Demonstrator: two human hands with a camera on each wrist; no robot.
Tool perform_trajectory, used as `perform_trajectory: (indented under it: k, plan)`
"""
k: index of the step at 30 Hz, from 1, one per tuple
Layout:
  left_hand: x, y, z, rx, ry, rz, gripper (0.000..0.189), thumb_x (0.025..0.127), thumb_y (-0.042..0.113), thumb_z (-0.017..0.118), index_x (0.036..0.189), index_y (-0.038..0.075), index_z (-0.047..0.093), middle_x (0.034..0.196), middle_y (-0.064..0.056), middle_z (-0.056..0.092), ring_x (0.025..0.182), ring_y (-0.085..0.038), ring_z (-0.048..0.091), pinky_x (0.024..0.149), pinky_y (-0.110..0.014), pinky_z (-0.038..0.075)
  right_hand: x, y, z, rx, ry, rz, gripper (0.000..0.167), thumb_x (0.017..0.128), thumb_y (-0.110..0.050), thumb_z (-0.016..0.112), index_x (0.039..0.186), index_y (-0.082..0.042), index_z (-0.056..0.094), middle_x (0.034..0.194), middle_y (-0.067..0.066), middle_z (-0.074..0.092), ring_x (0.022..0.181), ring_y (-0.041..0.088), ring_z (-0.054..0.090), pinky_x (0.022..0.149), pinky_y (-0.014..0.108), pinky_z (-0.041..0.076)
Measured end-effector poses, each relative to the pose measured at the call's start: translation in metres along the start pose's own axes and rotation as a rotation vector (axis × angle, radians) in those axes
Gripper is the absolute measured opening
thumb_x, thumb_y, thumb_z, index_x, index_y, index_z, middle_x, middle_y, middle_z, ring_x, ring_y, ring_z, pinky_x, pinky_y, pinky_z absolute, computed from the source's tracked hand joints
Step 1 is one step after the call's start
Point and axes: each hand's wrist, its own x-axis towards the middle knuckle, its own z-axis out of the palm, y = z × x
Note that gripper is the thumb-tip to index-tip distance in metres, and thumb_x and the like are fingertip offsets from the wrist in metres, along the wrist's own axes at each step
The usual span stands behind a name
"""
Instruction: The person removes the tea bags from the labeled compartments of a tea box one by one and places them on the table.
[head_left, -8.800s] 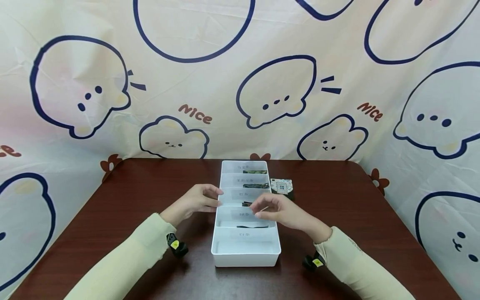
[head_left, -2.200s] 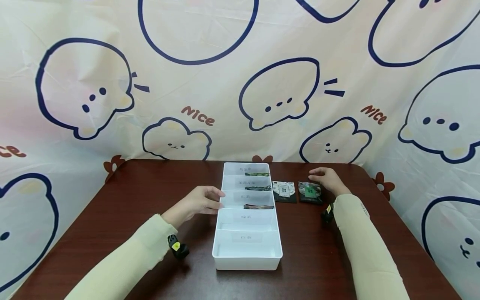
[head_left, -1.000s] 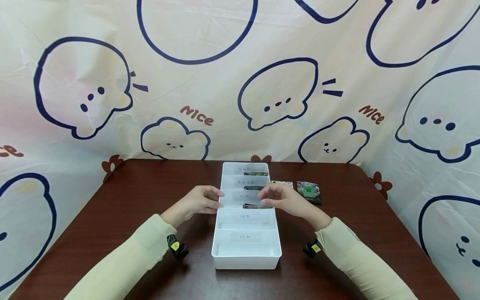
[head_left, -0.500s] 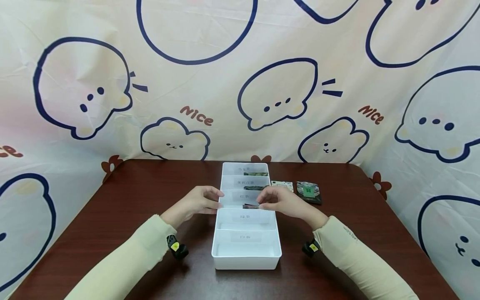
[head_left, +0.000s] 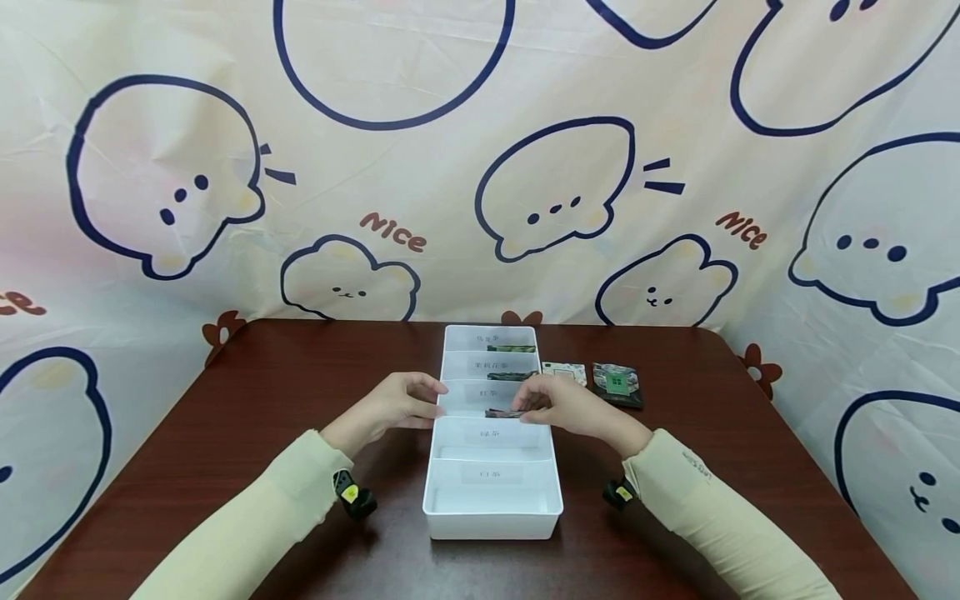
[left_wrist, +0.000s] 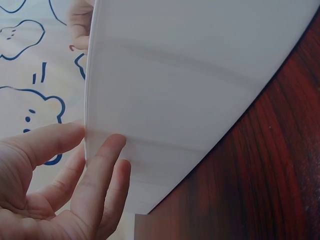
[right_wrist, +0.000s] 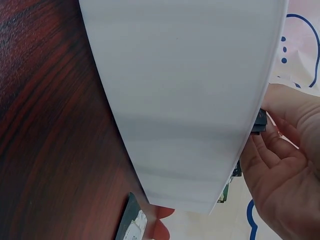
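Your right hand (head_left: 573, 408), a couple of seconds ago beside the green-marked packet (head_left: 617, 383) on the bench (head_left: 315, 342), has come back across to the white box (head_left: 491, 527). Its fingers are now bent around the right end of the thin packets (head_left: 501, 414) in the third compartment from the far end; how firm that hold is, you can't tell. Work has apparently shifted to this compartment, with the pale packet (head_left: 565, 372) also out, beside the box. Your left hand (head_left: 393, 402) rests loosely bent fingers against the rim and outer wall.
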Motion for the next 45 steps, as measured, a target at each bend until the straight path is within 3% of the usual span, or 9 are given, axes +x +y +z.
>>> perform_trajectory:
  k: [12,32,45]
  plan:
    - [0.0,0.001,0.0,-0.004,-0.003,-0.003,0.033,0.082,-0.002,0.073,0.113,0.0,0.064,0.11,-0.019,0.058,0.08,-0.021,0.066,0.079,-0.039,0.06,0.0,-0.003,-0.002,-0.039,0.016,0.006,0.009,0.088,-0.013,0.071,0.093,-0.02,0.069,0.094,-0.006,0.069,0.081,0.01,0.059,0.071,0.021,0.054]
    - [-0.002,0.002,-0.001,-0.012,-0.028,0.004,0.036,0.082,-0.001,0.073,0.116,-0.002,0.061,0.112,-0.02,0.057,0.082,-0.021,0.065,0.081,-0.042,0.059,0.0,0.003,-0.007,0.167,0.025,0.029,0.007,0.091,-0.02,0.068,0.097,-0.016,0.068,0.1,0.0,0.068,0.091,0.016,0.061,0.081,0.025,0.054]
    - [-0.001,0.0,-0.001,-0.008,-0.021,0.007,0.035,0.082,-0.001,0.073,0.115,-0.002,0.062,0.112,-0.02,0.057,0.082,-0.022,0.065,0.082,-0.042,0.059,-0.004,-0.001,-0.012,0.263,0.11,0.002,0.01,0.092,-0.019,0.067,0.099,-0.012,0.067,0.099,0.006,0.068,0.084,0.018,0.067,0.078,0.028,0.058]
